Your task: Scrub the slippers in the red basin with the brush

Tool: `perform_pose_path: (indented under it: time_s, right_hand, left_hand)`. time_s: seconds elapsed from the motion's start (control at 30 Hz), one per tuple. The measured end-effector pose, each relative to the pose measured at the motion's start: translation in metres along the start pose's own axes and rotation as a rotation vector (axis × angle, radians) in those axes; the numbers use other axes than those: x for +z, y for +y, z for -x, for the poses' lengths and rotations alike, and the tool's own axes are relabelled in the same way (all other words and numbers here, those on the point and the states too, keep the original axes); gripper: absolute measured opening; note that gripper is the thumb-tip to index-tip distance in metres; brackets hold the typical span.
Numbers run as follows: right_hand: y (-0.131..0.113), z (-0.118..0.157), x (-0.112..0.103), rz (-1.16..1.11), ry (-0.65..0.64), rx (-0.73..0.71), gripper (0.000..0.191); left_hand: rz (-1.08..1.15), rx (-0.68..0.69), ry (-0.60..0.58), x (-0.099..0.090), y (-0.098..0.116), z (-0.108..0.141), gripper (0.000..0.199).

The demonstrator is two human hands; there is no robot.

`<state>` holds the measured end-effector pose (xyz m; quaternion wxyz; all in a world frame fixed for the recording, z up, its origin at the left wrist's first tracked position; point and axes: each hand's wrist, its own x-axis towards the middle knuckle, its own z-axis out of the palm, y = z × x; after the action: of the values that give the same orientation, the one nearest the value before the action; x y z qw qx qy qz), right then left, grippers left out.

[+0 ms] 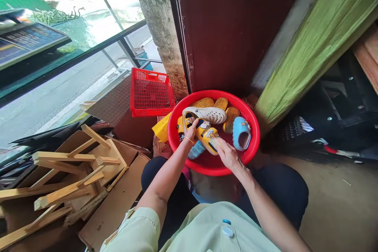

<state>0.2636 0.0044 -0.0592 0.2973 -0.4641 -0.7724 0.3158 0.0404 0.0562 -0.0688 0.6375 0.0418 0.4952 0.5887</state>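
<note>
Looking over the person's shoulder, I see the left hand [191, 130] closed on one end of a yellow clog [210, 137] with charms on it, near the middle of a round red basin [254, 138]. The right hand [228, 153] comes in from about four o'clock, fingers drawn together around something pale and bristly [217, 143], perhaps a brush; it meets the clog's other end, though the fingers hide most of it.

Around that pair the other footwear lies loose. A white clog [212, 115] sits at twelve o'clock, just beyond the held one. Yellow soles face up behind it: one [203, 102] at eleven, a smaller one [221, 103] nearer half past twelve, another [231, 119] at half past one. A blue clog [241, 134] rests at three, its opening toward the person, and a pale blue one [195, 151] peeks out at half past seven, partly under the left arm.

As far as I can judge, the work is partway through: one clog is in hand, and the others wait or have had their turn; I can't tell which. Every clog I can make out is inside the basin.

Farther out, a red crate [152, 112] stands at ten o'clock, wooden stools [65, 158] lie heaped toward half past eight, and a green curtain [310, 59] hangs at two.
</note>
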Motion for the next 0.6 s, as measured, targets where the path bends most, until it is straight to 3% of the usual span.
perform_pose_path:
  time_s: [0.1,0.27,0.37,0.5,0.6]
  right_hand:
    - [-0.010,-0.023,0.012,-0.259,0.032,0.207,0.052]
    - [-0.035,-0.031,0.025,-0.755,0.086,0.471,0.064]
    - [-0.041,-0.040,0.025,-0.668,0.124,0.509,0.064]
    - [-0.034,-0.060,0.020,-0.357,0.055,0.470,0.056]
    - [-0.029,-0.062,0.017,-0.283,0.015,0.414,0.050]
  left_hand:
    - [-0.067,-0.067,-0.108,0.003,-0.003,0.011,0.057]
    - [0.017,-0.026,-0.320,0.017,-0.019,0.023,0.066]
    - [0.022,-0.103,-0.391,0.024,-0.025,0.029,0.073]
    - [0.044,-0.184,-0.362,0.027,-0.025,0.037,0.070]
    - [0.066,-0.190,-0.323,0.029,-0.024,0.039,0.069]
